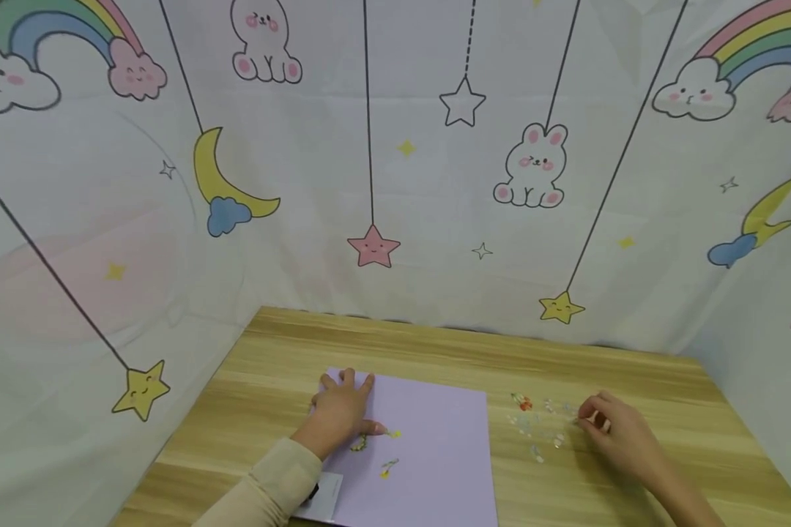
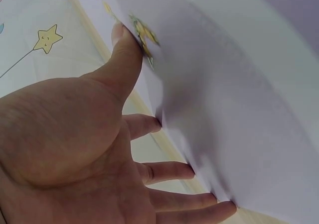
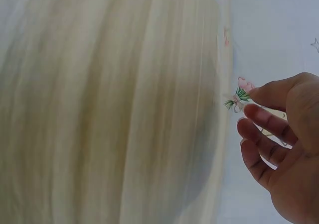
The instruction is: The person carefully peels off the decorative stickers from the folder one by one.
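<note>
My left hand [image 1: 338, 411] rests with spread fingers on the left part of a purple sheet [image 1: 438, 446]. Its thumb touches the sheet beside a small yellow flower sticker [image 1: 395, 434]. A curved green-and-yellow sticker [image 1: 359, 443] and another yellow flower sticker [image 1: 387, 468] lie just below the thumb. To the right of the sheet, my right hand [image 1: 622, 433] is held over the table's right side. Between thumb and forefinger it pinches a small bouquet sticker [image 3: 243, 90] with pink blooms, green stems and a bow; the other fingers are loosely bent.
Several small clear stickers [image 1: 526, 423] are scattered on the wooden table [image 1: 250, 410] between sheet and right hand, with a red flower sticker [image 1: 524, 402] at their back left. A pale card [image 1: 329, 498] lies at the sheet's lower left. A printed curtain [image 1: 303, 263] surrounds the table.
</note>
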